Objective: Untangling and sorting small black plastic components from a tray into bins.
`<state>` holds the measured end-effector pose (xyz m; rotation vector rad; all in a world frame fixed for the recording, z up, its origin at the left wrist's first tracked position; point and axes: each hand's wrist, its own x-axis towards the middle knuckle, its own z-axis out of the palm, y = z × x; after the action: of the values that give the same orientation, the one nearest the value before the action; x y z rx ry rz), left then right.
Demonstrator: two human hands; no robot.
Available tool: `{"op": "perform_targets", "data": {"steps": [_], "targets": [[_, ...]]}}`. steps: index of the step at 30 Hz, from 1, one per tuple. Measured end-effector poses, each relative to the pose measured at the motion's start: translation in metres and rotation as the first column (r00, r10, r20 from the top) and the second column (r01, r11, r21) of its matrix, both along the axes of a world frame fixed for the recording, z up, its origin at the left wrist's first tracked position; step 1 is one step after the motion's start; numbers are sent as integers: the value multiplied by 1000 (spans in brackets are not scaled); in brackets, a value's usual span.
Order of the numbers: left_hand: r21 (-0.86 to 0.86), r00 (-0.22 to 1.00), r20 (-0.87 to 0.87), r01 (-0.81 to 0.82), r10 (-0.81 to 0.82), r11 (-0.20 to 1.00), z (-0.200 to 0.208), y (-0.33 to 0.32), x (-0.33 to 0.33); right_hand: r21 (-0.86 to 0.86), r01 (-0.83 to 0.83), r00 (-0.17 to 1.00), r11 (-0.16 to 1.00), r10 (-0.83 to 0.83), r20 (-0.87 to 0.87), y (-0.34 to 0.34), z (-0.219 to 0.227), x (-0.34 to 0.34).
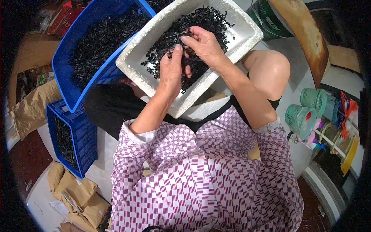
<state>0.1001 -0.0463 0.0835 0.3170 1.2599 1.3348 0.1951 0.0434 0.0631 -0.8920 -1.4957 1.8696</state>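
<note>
Both hands are close together above a white foam box (133, 58) that holds a heap of small black plastic pieces (208, 19). My left hand (171, 71) is closed with its thumb up, around thin black plastic parts at its fingertips. My right hand (203, 44) pinches a thin black plastic strip (176, 35) between thumb and fingers, just beyond the left thumb. The exact shape of the parts inside both hands is partly hidden by the fingers. The foam box sits tilted in front of my lap, between my knees.
A large blue crate (62, 58) full of black plastic parts stands at the left, above a smaller blue basket (89, 143). Brown paper sacks (77, 193) lie at lower left. At right are green baskets (299, 118), a dark green bucket (268, 19) and a curved wooden board (305, 34).
</note>
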Motion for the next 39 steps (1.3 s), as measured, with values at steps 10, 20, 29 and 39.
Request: {"op": "perform_targets", "data": {"steps": [10,20,29,39], "targets": [[-27,988,-39,151,-152,988,6,0,8,634,42,773,773,-427,469,37,-31,31],[-25,976,-133,169,-171,985,-2,-2,5,-126,-23,985,992,44,169,16,13,13],[-70,980,86,185,-179,980,10,6,8,-476,366,867,800,-478,-137,36,-2,18],[35,994,63,-88,86,995,15,11,-20,-284,-156,988,946,146,-55,-3,20,12]]}}
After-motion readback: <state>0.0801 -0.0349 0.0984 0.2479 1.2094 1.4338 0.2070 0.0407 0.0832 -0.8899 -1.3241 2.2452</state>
